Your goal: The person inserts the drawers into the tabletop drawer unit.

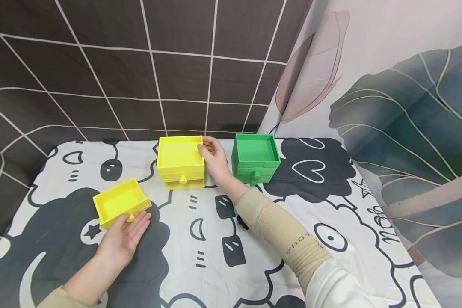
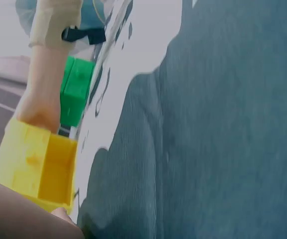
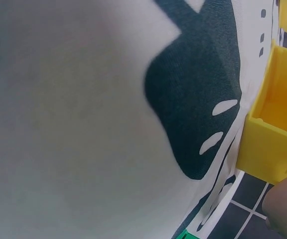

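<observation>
A small yellow drawer box (image 1: 122,201) with a round knob lies at an angle on the left of the cloth. My left hand (image 1: 119,241) is at its front, palm up and fingers fairly straight, with the knob between thumb and fingers. A yellow mini drawer cabinet (image 1: 181,153) stands at the back, with an open tray top, a knobbed drawer and an empty slot below, also seen in the left wrist view. My right hand (image 1: 215,160) grips its right wall, thumb over the rim. In the right wrist view the cabinet (image 3: 265,147) appears beside my thumb.
A green mini drawer cabinet (image 1: 256,156) stands right of the yellow one, beyond my right hand. Black-and-white cartoon cloth (image 1: 169,265) covers the table. Behind it hangs a dark gridded curtain (image 1: 185,77); a leaf-patterned one (image 1: 416,115) is on the right.
</observation>
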A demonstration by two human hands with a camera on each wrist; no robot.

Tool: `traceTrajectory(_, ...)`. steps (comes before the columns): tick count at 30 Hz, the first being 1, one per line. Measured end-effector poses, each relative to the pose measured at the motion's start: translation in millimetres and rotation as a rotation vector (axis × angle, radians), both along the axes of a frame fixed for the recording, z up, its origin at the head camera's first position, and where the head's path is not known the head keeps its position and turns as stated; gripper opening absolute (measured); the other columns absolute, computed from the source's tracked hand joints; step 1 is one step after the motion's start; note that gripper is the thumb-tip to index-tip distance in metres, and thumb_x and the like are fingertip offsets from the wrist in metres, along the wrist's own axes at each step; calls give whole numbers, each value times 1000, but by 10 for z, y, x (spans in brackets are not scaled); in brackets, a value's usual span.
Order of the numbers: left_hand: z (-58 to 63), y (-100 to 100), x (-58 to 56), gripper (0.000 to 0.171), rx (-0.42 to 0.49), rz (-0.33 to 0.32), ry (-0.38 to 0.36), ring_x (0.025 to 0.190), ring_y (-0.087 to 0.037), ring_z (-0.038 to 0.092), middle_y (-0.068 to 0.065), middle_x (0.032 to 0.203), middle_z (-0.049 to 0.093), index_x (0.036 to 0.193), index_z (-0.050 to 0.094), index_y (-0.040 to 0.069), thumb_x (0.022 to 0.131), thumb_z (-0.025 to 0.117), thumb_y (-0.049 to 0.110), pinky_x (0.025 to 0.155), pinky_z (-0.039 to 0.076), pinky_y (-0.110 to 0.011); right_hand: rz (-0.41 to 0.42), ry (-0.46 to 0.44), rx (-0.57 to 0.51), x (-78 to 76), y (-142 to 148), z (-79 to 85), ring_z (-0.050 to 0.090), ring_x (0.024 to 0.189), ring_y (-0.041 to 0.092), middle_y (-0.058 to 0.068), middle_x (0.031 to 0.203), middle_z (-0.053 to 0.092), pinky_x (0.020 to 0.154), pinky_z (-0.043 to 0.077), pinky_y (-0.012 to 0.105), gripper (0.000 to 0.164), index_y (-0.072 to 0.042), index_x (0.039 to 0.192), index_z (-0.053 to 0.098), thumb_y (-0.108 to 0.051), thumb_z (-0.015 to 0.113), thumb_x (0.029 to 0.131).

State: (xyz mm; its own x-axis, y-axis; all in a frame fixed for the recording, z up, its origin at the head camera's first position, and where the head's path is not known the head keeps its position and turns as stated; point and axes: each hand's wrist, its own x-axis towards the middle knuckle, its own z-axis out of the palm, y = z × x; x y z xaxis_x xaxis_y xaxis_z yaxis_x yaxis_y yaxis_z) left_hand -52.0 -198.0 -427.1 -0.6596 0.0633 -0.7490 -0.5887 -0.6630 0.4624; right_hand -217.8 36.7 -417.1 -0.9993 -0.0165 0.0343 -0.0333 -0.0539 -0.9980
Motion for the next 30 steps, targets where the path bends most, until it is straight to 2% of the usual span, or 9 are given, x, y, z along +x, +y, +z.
traceTrajectory(8,-33,199,105,27,-65,-98,69,94,1,76,12,94,77,132,45,18,116,31,35,114,53,-19,-2,8,-3,2,-4,-2,57,130,31,24,142,59,116,53,33,37,5,141,55,-3,58,105)
traceTrajectory(15,-59,326,149,27,-101,-118,94,92,-1,77,10,96,77,132,46,12,116,31,29,110,57,-21,-1,12,5,10,-6,12,58,128,29,23,142,59,113,54,30,37,5,141,55,-4,59,105)
traceTrajectory(22,-59,423,175,37,-147,-170,105,93,0,76,10,101,76,144,43,8,117,32,30,111,57,-23,1,7,-6,-1,-3,-6,58,126,27,23,141,59,113,54,29,37,5,141,55,-4,58,106)
traceTrajectory(30,-49,510,201,43,-155,-186,115,94,-1,77,8,103,76,149,40,2,116,32,28,108,59,-23,3,4,-2,3,-1,2,58,126,27,22,141,59,112,54,29,37,4,141,55,-4,59,106)
